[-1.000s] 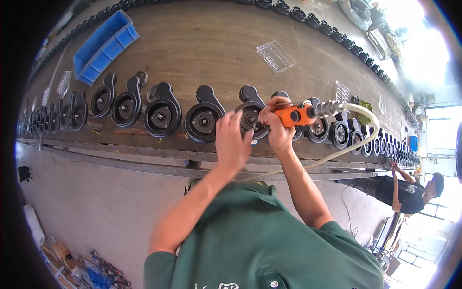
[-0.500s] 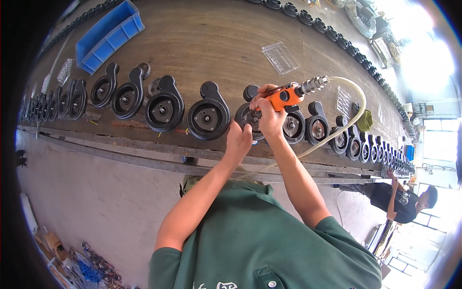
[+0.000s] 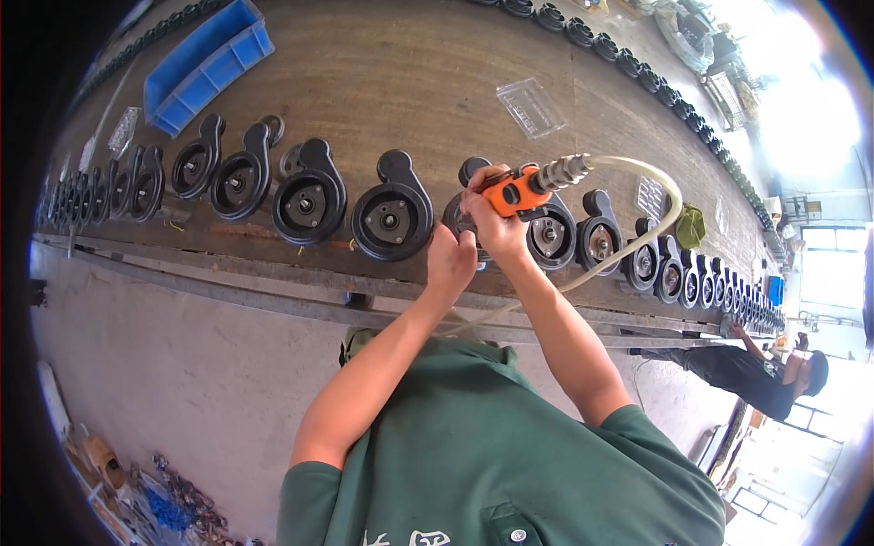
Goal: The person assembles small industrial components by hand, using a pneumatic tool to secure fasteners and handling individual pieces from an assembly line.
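Note:
My right hand (image 3: 496,226) is wrapped round an orange air screwdriver (image 3: 512,193), its silver hose coupling pointing up and right. The tool's tip is hidden under the hand, over a black round housing (image 3: 452,211) with a small round lobe at its far end. My left hand (image 3: 452,259) is closed at the near left edge of that same housing, thumb and fingers pressed to its rim. Both hands cover most of the housing. Just left of them stands another black housing (image 3: 391,221) with a metal plate and a central shaft; one more (image 3: 551,235) stands just right.
A long row of similar housings runs along the bench's (image 3: 410,82) near edge. A pale hose (image 3: 675,196) loops right and back under my right arm. Beyond lie a blue bin (image 3: 205,68) and a clear plastic tray (image 3: 531,107). A co-worker (image 3: 756,378) is at far right.
My right hand and the air screwdriver have shifted left and tilted, and the hose loop has moved left with them. My left hand stays on the housing. The co-worker is leaning farther over.

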`<state>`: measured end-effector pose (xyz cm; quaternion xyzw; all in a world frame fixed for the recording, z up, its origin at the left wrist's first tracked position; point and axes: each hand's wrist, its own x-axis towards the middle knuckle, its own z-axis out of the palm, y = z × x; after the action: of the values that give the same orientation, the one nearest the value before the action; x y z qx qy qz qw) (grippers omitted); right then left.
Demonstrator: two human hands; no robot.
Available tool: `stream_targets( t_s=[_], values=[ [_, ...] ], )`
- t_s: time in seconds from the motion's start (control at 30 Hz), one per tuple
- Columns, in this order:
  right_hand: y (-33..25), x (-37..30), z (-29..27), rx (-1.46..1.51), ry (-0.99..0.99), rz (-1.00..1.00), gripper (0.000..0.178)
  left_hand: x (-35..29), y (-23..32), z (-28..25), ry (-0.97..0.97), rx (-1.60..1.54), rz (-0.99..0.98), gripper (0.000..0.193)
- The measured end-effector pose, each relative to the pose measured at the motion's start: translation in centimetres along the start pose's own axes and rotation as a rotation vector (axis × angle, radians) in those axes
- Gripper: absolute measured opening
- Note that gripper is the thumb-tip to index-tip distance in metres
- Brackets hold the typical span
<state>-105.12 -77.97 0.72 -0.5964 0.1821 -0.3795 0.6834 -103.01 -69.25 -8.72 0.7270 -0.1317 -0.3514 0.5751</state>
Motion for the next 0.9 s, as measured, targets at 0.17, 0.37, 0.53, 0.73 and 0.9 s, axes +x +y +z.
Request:
stream_targets(
  t_s=[0.17,0.37,0.53,0.73,0.9],
  values=[
    [-0.1,0.1,0.5,-0.123,-0.026,-0.01,0.013,0.0,0.3,-0.3,-0.044,0.056,0.006,0.036],
    [-1.0,0.9,1.1,-0.114,0.051,-0.057,0.018,-0.2,0.9,0.3,0.051,-0.037,-0.021,0.039],
    [-2.9,1.4,-0.2,0.015,0.153,-0.145,0.023,-0.6,1.8,0.3,0.121,0.168,0.032,0.043],
    [-1.3,2.3,-3.4,-0.083,0.245,-0.105,0.023,-0.6,2.0,0.1,0.054,-0.122,-0.051,0.04],
    [-0.9,2.1,-3.9,-0.023,0.254,-0.122,0.024,0.3,0.0,0.5,0.043,-0.134,-0.024,0.041]
  ],
)
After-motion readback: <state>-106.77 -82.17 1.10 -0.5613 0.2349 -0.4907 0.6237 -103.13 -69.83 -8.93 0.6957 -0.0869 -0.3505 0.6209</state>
